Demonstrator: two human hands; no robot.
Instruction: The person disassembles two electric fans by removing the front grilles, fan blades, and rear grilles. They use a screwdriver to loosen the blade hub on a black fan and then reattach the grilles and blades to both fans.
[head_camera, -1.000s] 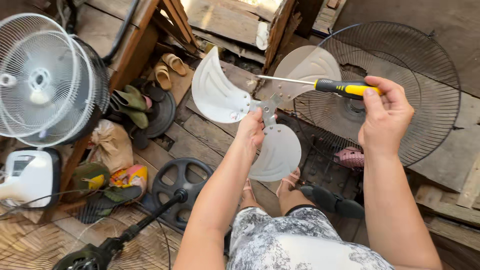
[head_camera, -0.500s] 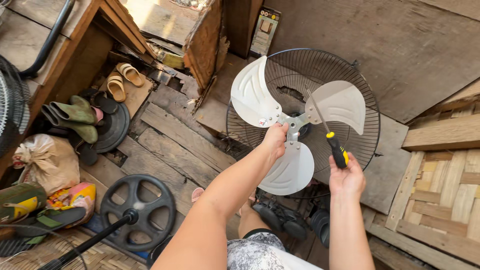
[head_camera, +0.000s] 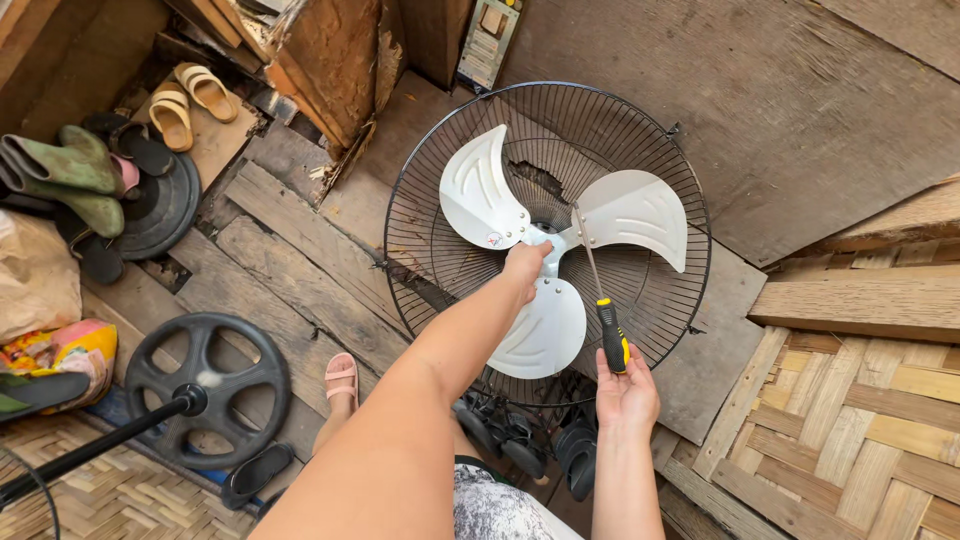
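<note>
The left hand (head_camera: 525, 262) now holds the three-blade fan blade (head_camera: 545, 235) lower, over the wire guard (head_camera: 420, 250), while the right hand (head_camera: 627, 390), fist closed on the screwdriver (head_camera: 603, 305), has swung its tip to the hub.

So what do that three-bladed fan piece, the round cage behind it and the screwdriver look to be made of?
The fan blade looks like thin sheet metal, probably aluminium: dull silver sheen, pressed ribs, rivets at the hub. The cage is dark wire, seemingly painted or coated steel, judging by its thin radial spokes. The screwdriver has a bare steel shaft and a yellow-and-black handle, likely plastic or rubber, held by the right hand.
</note>
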